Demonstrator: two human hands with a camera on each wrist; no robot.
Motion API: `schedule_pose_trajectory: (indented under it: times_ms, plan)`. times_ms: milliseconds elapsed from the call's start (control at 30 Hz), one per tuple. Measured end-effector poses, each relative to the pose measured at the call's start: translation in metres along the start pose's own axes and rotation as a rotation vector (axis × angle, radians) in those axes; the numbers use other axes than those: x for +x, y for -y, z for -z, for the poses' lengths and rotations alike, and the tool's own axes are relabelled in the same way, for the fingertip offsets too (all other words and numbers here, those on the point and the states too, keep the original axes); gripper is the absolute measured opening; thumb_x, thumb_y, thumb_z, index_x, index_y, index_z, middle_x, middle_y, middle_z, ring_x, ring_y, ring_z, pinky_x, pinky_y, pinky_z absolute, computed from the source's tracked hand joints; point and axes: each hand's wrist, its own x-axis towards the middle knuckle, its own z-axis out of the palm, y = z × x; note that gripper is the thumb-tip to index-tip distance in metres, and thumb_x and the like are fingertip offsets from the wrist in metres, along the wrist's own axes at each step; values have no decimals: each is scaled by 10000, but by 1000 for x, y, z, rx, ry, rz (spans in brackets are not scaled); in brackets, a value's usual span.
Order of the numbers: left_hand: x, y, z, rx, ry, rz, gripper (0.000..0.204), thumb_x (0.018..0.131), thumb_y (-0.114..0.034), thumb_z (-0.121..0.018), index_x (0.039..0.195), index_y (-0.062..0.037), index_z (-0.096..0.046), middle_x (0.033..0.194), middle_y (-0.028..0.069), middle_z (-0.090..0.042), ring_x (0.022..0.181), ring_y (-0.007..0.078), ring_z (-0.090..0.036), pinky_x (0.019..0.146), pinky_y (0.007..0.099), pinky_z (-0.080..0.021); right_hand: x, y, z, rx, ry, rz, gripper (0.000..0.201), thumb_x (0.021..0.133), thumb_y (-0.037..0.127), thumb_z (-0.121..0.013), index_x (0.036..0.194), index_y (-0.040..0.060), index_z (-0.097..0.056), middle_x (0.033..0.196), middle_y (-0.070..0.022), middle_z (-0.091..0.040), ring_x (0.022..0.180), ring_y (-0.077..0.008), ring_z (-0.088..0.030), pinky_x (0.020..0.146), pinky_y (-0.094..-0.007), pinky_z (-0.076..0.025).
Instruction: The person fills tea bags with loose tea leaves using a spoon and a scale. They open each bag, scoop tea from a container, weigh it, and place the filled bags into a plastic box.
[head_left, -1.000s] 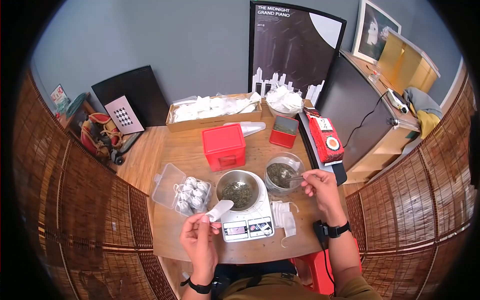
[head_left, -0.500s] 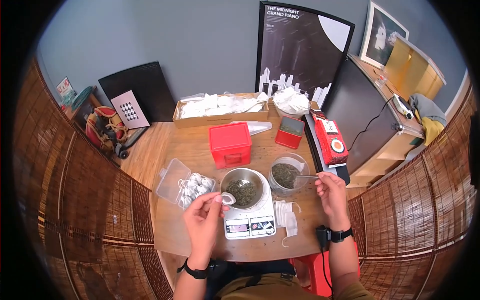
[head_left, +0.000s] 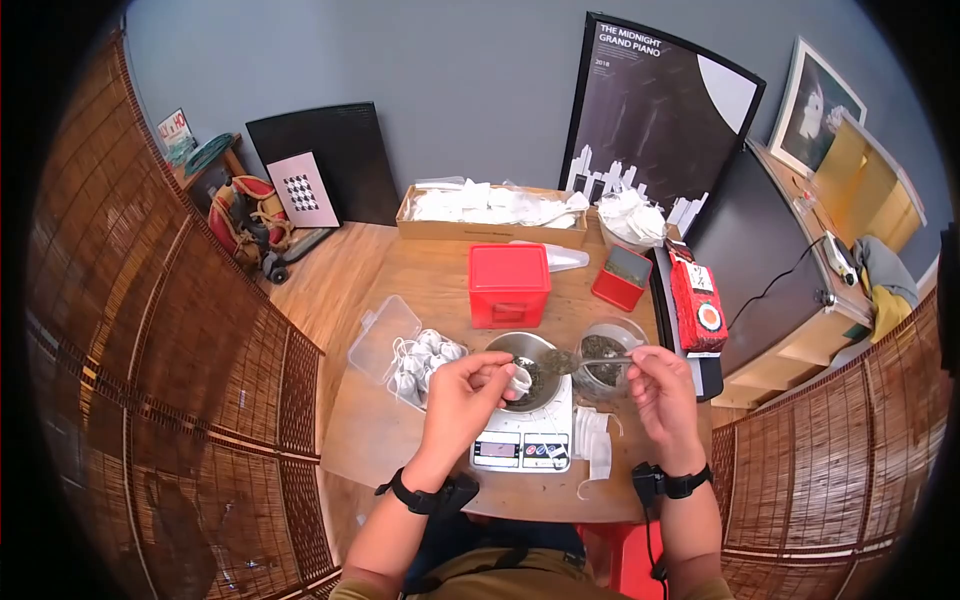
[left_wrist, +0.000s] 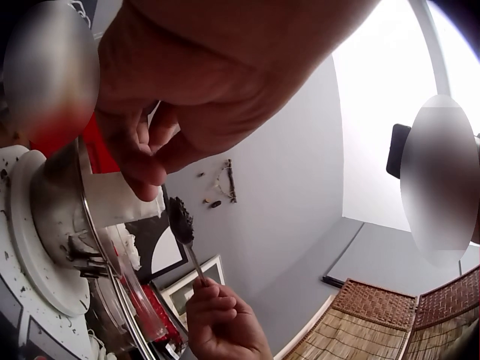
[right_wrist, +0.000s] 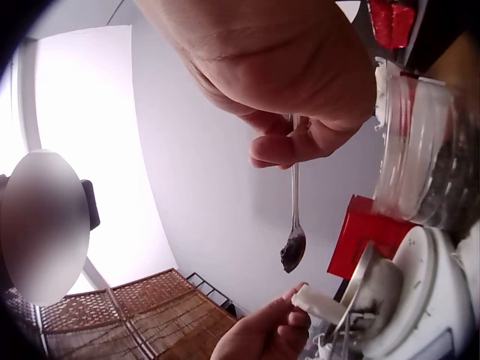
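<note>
In the head view my left hand pinches a small white tea bag, its mouth held apart, over the steel bowl. Dried leaves lie in that bowl, which sits on a white kitchen scale. My right hand grips a spoon by its handle. A heap of dark dried leaves fills the spoon's bowl, close to the bag's mouth. In the right wrist view the spoon points at the tea bag. A clear round tub of leaves stands right of the steel bowl.
Filled tea bags sit in a clear lidded box at left. Flat white bags lie right of the scale. Behind stand a red canister, an open red tin, a cardboard box of white bags and a red packet.
My right hand has lifted the spoon, heaped with leaves, out of the tub and brought it left over the steel bowl. My left hand has moved the tea bag rightward over the bowl.
</note>
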Motion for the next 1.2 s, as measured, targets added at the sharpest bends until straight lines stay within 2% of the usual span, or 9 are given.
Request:
schedule_pose_trajectory:
  times_ms: [267, 467, 633, 767, 933, 1067, 1133, 1200]
  plan:
    - [8, 7, 3, -86, 45, 70, 165, 1034, -55, -725, 1136, 73, -750, 866, 92, -774, 763, 127, -751, 654, 242, -577, 10, 4, -23, -157, 80, -41, 129, 1034, 73, -706, 1085, -31, -761, 807, -71, -747, 597, -89, -649, 535, -212, -495]
    - [10, 14, 4, -114, 29, 76, 205, 1040, -96, -738, 1116, 94, -756, 854, 96, -780, 744, 119, -750, 649, 246, -595, 10, 18, -44, -395, 84, -14, 122, 1023, 81, -735, 1088, -16, -771, 811, -53, -746, 610, -71, -645, 553, -212, -490]
    - [11, 18, 4, -124, 20, 91, 195, 1046, -72, -717, 1147, 88, -761, 884, 117, -787, 764, 134, -755, 664, 248, -587, 5, 28, -60, -593, 169, 112, 135, 1041, 90, -722, 1104, -22, -763, 838, -34, -739, 639, -56, -650, 577, -207, -492]
    - [13, 22, 5, -151, 5, 80, 233, 1043, -97, -730, 1154, 107, -755, 859, 107, -787, 746, 122, -754, 668, 241, -598, -6, 32, -71, -656, 189, 131, 134, 1048, 90, -720, 1107, -24, -757, 851, -28, -736, 668, -52, -663, 596, -202, -503]
    - [11, 20, 6, -184, -6, 77, 236, 1046, -91, -719, 1159, 113, -751, 859, 115, -789, 746, 123, -755, 669, 241, -597, -19, 30, -74, -692, 198, 228, 148, 1055, 68, -709, 1165, -26, -741, 895, -47, -731, 687, -65, -657, 611, -203, -504]
    - [10, 24, 8, -186, -4, 58, 241, 1046, -90, -712, 1168, 116, -748, 853, 121, -791, 748, 122, -755, 672, 243, -594, -27, 26, -75, -693, 182, 286, 129, 1024, 21, -730, 1128, -44, -769, 924, -51, -735, 712, -74, -700, 619, -221, -548]
    - [9, 21, 9, -163, 8, 82, 217, 1050, -46, -694, 1191, 112, -739, 930, 122, -780, 784, 146, -760, 689, 252, -604, -31, 25, -75, -771, 166, 392, 130, 1007, 1, -740, 1124, -46, -774, 940, -80, -738, 711, -91, -713, 621, -225, -554]
    - [8, 21, 9, -153, 5, 81, 217, 1051, -46, -692, 1194, 112, -737, 927, 120, -779, 787, 144, -760, 693, 252, -603, -34, 24, -74, -790, 182, 409, 135, 1004, -7, -738, 1127, -48, -773, 942, -89, -742, 709, -98, -715, 618, -226, -554]
